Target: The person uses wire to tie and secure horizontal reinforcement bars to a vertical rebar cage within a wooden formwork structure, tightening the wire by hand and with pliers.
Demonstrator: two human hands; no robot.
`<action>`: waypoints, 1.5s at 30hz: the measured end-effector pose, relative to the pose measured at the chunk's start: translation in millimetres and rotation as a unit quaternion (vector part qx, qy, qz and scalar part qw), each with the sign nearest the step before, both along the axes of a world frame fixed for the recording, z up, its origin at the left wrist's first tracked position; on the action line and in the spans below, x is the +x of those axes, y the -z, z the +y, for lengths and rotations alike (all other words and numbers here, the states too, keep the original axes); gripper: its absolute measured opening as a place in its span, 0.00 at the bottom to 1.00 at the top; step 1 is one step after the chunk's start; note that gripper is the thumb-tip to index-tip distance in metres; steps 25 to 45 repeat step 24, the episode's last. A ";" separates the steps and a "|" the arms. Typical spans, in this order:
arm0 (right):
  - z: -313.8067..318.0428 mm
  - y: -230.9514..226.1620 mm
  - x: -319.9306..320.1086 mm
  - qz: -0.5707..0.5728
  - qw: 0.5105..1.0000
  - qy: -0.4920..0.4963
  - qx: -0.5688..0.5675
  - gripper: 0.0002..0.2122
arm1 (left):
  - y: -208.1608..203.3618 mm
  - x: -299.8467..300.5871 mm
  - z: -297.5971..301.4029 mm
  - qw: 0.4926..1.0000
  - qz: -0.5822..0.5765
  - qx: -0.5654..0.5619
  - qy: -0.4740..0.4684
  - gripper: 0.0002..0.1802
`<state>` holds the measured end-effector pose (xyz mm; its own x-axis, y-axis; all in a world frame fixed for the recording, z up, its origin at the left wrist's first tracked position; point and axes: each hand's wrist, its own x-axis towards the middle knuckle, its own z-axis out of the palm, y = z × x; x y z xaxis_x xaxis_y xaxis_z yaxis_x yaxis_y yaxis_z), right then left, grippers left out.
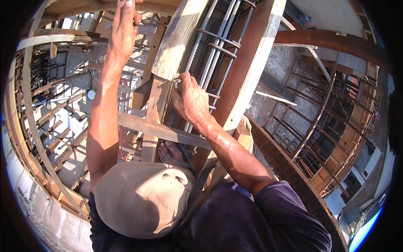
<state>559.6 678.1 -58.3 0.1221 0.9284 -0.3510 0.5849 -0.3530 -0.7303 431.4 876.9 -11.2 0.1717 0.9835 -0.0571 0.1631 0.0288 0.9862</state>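
Note:
My left hand [124, 31] is raised at the top edge of the view, fingers curled and thumb extended. Whatever it may hold is cut off or hidden. My right hand [192, 101] is closed in a pinch against the inner edge of a weathered timber board [178, 42]. A small light-coloured bit shows at its fingertips, too small to name. Just beyond these fingers runs a cage of ribbed steel bars [205, 54] tied with bent stirrups [222, 49]. It lies in a trough between that board and a reddish-brown form panel [235, 54].
A timber crosspiece [163, 131] spans below my right wrist. My sandalled foot [171, 152] rests beside it, under a bent knee in beige cloth [140, 197]. Wooden framing [58, 84] stands far below on the left. A dark beam [294, 185] runs along the right, above more framework.

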 end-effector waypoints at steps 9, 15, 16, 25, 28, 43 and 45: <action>-37.1 8.7 -13.8 -0.067 0.992 -0.063 0.088 0.38 | 2.5 4.2 -6.8 0.994 0.080 0.040 0.070 0.24; -50.2 -0.3 -5.2 -0.058 0.992 -0.054 0.102 0.38 | -1.3 -4.7 -22.4 0.984 0.134 0.015 0.117 0.30; -52.0 -2.1 -5.5 -0.084 0.989 -0.059 0.107 0.37 | -1.6 -3.2 -24.7 0.983 0.139 -0.015 0.116 0.29; -51.6 3.1 -0.1 -0.031 0.996 -0.037 0.070 0.35 | 10.6 -4.0 -32.1 0.972 0.145 -0.004 0.187 0.23; -51.6 3.1 -0.1 -0.031 0.996 -0.037 0.070 0.35 | 10.6 -4.0 -32.1 0.972 0.145 -0.004 0.187 0.23; -51.6 3.1 -0.1 -0.031 0.996 -0.037 0.070 0.35 | 10.6 -4.0 -32.1 0.972 0.145 -0.004 0.187 0.23; -51.6 3.1 -0.1 -0.031 0.996 -0.037 0.070 0.35 | 10.6 -4.0 -32.1 0.972 0.145 -0.004 0.187 0.23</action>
